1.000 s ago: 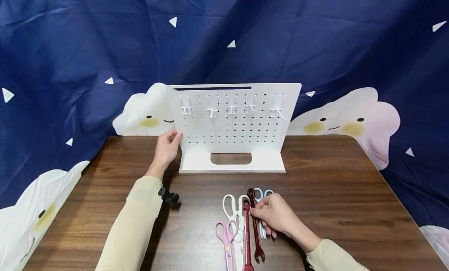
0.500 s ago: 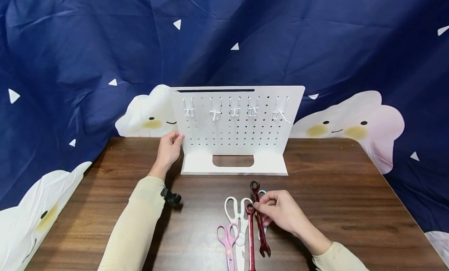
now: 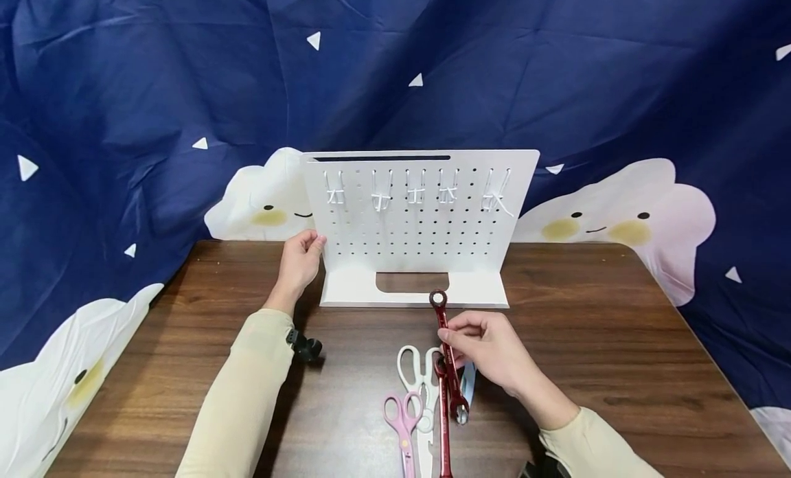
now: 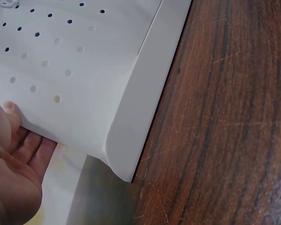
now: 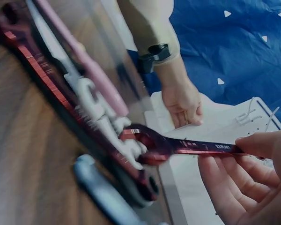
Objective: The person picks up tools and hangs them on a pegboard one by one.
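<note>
My right hand (image 3: 494, 347) pinches a red combination wrench (image 3: 450, 358) between thumb and fingers, its ring end up and tilted toward the board. In the right wrist view the wrench (image 5: 201, 146) is raised off the table, its open end pointing away from the hand. My left hand (image 3: 301, 262) grips the left edge of a white pegboard stand (image 3: 408, 241), thumb on the front face, as the left wrist view shows. Below the right hand lie a second red wrench (image 3: 443, 423), white scissors (image 3: 425, 395), pink scissors (image 3: 403, 423) and partly hidden light blue scissors (image 3: 468, 382).
Several white wire hooks (image 3: 415, 189) stick out along the upper part of the pegboard. The stand sits at the back of a brown wooden table (image 3: 593, 340), in front of a dark blue curtain (image 3: 395, 66) with cloud prints.
My right hand has lifted the red wrench off the pile and carried it up and forward toward the pegboard. My left hand keeps its grip on the board's edge.
</note>
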Demonstrator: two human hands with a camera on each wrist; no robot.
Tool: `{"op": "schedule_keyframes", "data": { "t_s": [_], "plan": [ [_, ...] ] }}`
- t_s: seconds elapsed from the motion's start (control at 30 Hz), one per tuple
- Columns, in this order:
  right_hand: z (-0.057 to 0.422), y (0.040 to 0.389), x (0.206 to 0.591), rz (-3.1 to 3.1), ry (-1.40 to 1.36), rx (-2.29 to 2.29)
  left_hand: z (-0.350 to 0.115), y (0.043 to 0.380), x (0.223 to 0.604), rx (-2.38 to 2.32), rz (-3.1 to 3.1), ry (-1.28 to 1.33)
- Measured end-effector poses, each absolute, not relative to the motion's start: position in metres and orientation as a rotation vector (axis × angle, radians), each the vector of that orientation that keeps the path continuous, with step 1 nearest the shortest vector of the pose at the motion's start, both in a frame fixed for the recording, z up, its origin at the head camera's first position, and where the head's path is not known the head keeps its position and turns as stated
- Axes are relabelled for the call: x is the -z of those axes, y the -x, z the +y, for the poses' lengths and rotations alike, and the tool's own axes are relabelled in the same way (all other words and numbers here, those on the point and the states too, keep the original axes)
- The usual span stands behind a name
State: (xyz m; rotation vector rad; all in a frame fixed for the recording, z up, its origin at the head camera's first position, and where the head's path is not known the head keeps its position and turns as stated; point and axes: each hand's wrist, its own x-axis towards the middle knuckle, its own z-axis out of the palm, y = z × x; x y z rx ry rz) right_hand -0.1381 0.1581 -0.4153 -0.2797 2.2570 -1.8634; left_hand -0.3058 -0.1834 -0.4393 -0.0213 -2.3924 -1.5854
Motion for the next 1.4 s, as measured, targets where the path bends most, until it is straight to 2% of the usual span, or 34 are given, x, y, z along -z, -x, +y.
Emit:
{"op": "schedule_keyframes", "data": {
  "t_s": [1.17,1.4],
  "plan": [
    [0.073,0.199,0.364,2.353,0.469,1.967,-0.185,0.31,0.438,1.576,-2.431,-0.033],
    [0.058,0.21,0.364,2.326,0.416,2.015,-0.185,0.308,0.436,1.597,-2.465,-0.072]
  ]
}}
